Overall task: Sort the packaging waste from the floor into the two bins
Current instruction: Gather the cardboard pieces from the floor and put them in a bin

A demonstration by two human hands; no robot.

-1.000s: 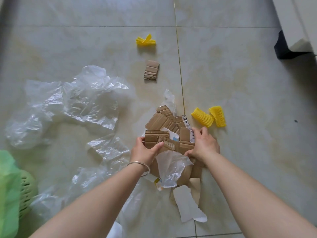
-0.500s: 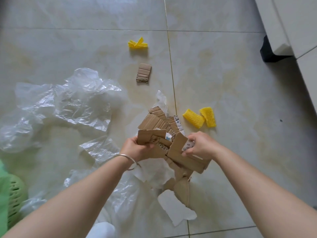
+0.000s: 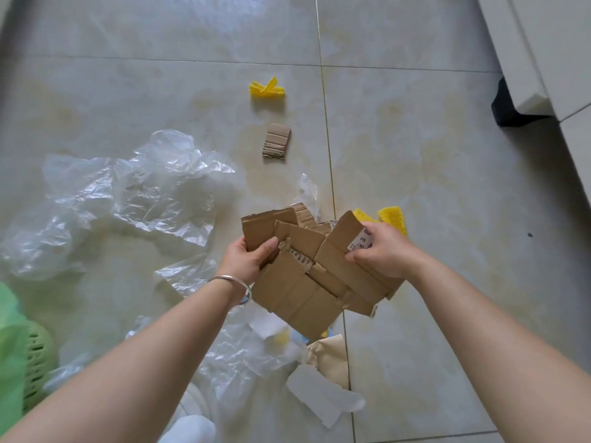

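Floor: pale glossy tiles (image 3: 431, 174) with yellowish stains and thin grout lines – one running away from the viewer, one crossing it farther off.
Room edge: a white cabinet (image 3: 543, 49) fills the upper right corner, with a dark gap under it.
Bin: a green slotted basket (image 3: 38, 362) at the lower left edge, lined with a green bag (image 3: 11, 340); only a sliver shows, and its contents cannot be seen.
Cardboard bundle: a stack of torn brown cardboard pieces (image 3: 307, 282) is held up off the floor between both hands, tilted, one piece bearing a white printed label (image 3: 363, 243).
Left hand: the left hand (image 3: 249, 260) grips the bundle's left edge, thumb curled over the top sheet (a silver bangle (image 3: 235, 286) sits on the wrist).
Right hand: the right hand (image 3: 383, 251) clutches the right side, fingers folded over the labelled piece.
Loose cardboard: one small corrugated scrap (image 3: 277, 141) lies alone farther out on the floor.
Foam: a yellow foam net (image 3: 267, 89) beyond that scrap – two more yellow pieces (image 3: 391, 215) peek out just behind the right hand.
Plastic: crumpled clear film (image 3: 128, 199) spreads across the left, more film (image 3: 243, 353) under the forearms.
Paper: white and cream scraps (image 3: 323, 394) lie below the bundle.
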